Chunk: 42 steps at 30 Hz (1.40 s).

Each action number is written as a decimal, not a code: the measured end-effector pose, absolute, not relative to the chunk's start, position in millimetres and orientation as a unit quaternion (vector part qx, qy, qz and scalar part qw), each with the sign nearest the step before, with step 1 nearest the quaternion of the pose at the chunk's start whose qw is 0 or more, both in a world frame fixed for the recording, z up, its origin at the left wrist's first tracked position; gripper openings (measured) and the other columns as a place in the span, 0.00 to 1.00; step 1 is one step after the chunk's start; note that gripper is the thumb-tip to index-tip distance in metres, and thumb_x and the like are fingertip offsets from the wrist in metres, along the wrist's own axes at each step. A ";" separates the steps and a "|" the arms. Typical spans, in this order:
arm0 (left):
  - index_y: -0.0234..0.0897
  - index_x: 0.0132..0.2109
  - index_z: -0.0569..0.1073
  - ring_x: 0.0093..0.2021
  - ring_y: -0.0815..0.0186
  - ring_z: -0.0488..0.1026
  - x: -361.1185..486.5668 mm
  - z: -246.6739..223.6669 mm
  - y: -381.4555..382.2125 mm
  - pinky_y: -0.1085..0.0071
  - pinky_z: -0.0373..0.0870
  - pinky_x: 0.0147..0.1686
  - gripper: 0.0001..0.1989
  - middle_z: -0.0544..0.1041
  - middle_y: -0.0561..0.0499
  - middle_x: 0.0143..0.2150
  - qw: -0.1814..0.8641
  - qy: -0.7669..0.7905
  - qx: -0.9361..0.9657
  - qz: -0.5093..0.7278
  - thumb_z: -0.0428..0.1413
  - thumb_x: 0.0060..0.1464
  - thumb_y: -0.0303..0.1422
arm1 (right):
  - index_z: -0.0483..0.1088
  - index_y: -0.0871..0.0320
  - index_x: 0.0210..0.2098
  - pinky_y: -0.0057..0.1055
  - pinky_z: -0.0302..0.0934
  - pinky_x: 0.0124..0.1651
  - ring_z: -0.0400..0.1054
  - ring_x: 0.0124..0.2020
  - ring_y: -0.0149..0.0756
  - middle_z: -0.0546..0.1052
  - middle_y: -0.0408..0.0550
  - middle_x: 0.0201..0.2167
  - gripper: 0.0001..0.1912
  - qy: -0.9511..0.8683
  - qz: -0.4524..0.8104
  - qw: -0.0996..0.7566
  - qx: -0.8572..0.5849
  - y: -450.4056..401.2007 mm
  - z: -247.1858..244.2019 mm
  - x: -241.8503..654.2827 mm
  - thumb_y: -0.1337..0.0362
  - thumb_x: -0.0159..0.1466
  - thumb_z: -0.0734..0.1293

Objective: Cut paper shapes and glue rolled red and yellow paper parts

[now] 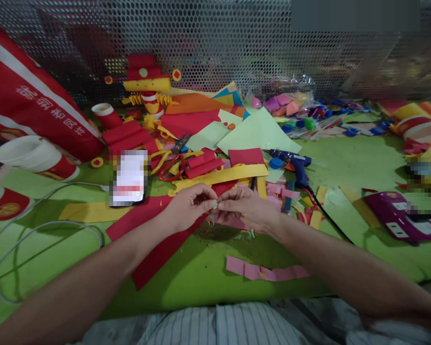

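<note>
My left hand (187, 207) and my right hand (249, 210) meet at the fingertips above the table. Both are closed in a pinch around a small pale green piece (215, 206), mostly hidden by the fingers and too small to identify. Under my left wrist lies a long red paper strip (154, 263). Just beyond the hands are a yellow paper strip (222, 176), a red paper square (246, 156) and red-handled scissors (172, 168). Pink, yellow and red paper scraps (276, 191) lie beside and beneath my right hand.
A blue glue gun (297, 165) with a black cord lies right of centre. Pale green sheets (260, 132) lie behind. A phone (129, 177), a white cable (46, 196) and paper cups (39, 155) occupy the left. A pink folded strip (266, 270) lies nearest me.
</note>
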State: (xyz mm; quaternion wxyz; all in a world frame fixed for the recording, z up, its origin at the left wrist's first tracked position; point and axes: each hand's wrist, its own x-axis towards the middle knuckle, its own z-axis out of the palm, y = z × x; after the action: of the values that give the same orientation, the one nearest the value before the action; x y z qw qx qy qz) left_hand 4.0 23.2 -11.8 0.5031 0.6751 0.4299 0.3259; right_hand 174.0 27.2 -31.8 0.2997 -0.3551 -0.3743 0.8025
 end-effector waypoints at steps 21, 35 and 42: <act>0.32 0.37 0.74 0.33 0.66 0.75 2.3 -16.2 11.8 0.71 0.72 0.33 0.09 0.78 0.47 0.34 -0.027 0.364 0.876 0.316 0.49 0.56 0.28 | 0.74 0.62 0.22 0.24 0.64 0.24 0.69 0.17 0.27 0.75 0.43 0.17 0.12 -0.353 0.787 0.336 -0.378 26.7 -23.8 171.1 0.63 0.41 0.76; 0.30 0.37 0.74 0.29 0.67 0.76 1.8 -14.6 12.4 0.71 0.74 0.29 0.10 0.79 0.48 0.31 -0.198 0.309 0.877 0.312 0.47 0.58 0.26 | 0.76 0.60 0.23 0.23 0.62 0.20 0.67 0.15 0.26 0.76 0.44 0.17 0.13 -0.324 0.781 0.375 -0.381 27.5 -27.9 169.3 0.63 0.39 0.77; 0.30 0.37 0.74 0.30 0.67 0.76 3.0 -13.1 11.0 0.71 0.73 0.28 0.09 0.79 0.48 0.30 -0.192 0.303 0.879 0.315 0.49 0.56 0.26 | 0.76 0.60 0.23 0.23 0.63 0.20 0.68 0.15 0.27 0.76 0.44 0.17 0.12 -0.330 0.784 0.372 -0.370 28.2 -28.7 170.4 0.64 0.39 0.77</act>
State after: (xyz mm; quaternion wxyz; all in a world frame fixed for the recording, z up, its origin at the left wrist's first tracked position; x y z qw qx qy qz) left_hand 3.0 11.0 -13.1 -0.1920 0.8787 0.3027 0.3151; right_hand 170.4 28.2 -28.7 0.3722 -0.3702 -0.3303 0.7844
